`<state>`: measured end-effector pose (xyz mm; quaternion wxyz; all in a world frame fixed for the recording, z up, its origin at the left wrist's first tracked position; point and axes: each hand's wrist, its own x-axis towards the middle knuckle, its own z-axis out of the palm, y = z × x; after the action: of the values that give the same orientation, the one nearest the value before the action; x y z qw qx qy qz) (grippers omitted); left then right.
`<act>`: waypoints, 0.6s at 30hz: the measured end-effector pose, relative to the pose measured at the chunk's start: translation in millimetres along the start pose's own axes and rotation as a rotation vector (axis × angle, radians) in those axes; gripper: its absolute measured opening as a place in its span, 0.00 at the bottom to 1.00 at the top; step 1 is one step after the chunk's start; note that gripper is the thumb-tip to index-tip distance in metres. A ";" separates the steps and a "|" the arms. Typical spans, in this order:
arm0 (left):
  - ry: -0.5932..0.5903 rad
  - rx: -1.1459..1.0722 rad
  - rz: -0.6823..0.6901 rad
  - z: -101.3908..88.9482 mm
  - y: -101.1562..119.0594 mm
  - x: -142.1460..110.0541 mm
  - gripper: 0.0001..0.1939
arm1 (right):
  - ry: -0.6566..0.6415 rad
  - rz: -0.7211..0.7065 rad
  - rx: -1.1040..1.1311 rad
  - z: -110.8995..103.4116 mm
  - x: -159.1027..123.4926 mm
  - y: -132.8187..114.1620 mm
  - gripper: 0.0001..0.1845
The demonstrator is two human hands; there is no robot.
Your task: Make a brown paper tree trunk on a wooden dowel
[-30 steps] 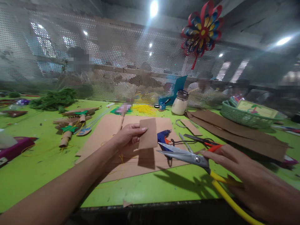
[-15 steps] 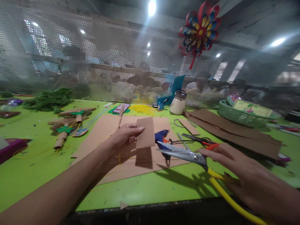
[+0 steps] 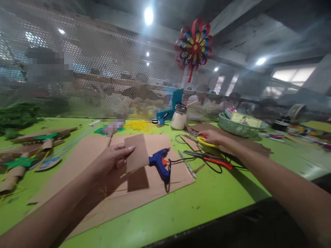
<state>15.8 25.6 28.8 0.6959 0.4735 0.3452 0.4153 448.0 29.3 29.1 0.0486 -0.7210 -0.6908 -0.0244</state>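
My left hand [image 3: 117, 156] pinches a small rectangular piece of brown cardboard [image 3: 137, 154] between thumb and fingers, above a large cardboard sheet [image 3: 160, 141]. Farther off to the right, my right hand [image 3: 214, 137] grips yellow-handled scissors [image 3: 206, 142] low over brown cardboard strips; their blades are largely hidden. A blue hot glue gun [image 3: 159, 164] with an orange trigger lies on the large sheet, just right of the held piece. Between the hands are a pale pen [image 3: 187, 164] and scissors with red-and-black handles [image 3: 216, 159].
On the green table [image 3: 181, 213], a white jar [image 3: 179, 117] and a green basket [image 3: 240, 128] stand at the back. Cardboard figures with green stars [image 3: 22, 162] lie at left. Yellow shreds [image 3: 139, 126] are near the perforated screen. A paper flower [image 3: 196, 46] hangs above.
My right hand has carried the yellow-handled scissors from the near right to farther back, near the brown strips. My left hand still holds the cardboard piece. The view has turned right.
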 end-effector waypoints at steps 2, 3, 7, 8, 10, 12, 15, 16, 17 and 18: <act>0.003 -0.009 0.007 0.6 1.4 -0.4 0.05 | -0.022 -0.008 -0.004 7.0 16.3 7.8 0.16; 0.002 -0.010 0.008 0.8 1.7 -0.5 0.06 | -0.032 -0.010 -0.006 9.8 22.3 11.8 0.16; 0.025 -0.003 -0.010 -0.2 -0.2 0.3 0.06 | -0.044 0.006 -0.008 15.6 35.8 25.5 0.16; 0.033 0.001 -0.014 -0.6 -1.0 0.7 0.05 | -0.033 0.016 -0.006 15.6 36.3 27.1 0.17; 0.041 0.020 -0.029 -0.8 -2.2 1.2 0.05 | 0.006 0.039 0.000 14.0 32.2 26.4 0.18; 0.037 0.034 -0.050 0.7 -2.3 0.9 0.06 | 0.049 0.050 0.011 10.5 19.8 20.4 0.17; 0.060 0.045 -0.068 6.1 -0.2 -1.1 0.06 | 0.061 -0.007 0.048 5.1 -14.3 4.3 0.17; 0.071 0.048 -0.067 8.1 0.7 -2.1 0.06 | 0.039 -0.049 0.063 4.4 -28.0 -1.7 0.17; 0.078 0.051 -0.067 10.0 1.5 -3.1 0.07 | 0.021 -0.083 0.072 4.7 -41.7 -7.2 0.16; 0.078 0.049 -0.069 11.4 2.0 -4.0 0.08 | 0.003 -0.117 0.078 6.1 -54.6 -12.2 0.15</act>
<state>23.6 18.1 34.6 0.6839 0.4616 0.3984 0.4007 433.2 -23.8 17.9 0.0759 -0.6771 -0.7320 -0.0012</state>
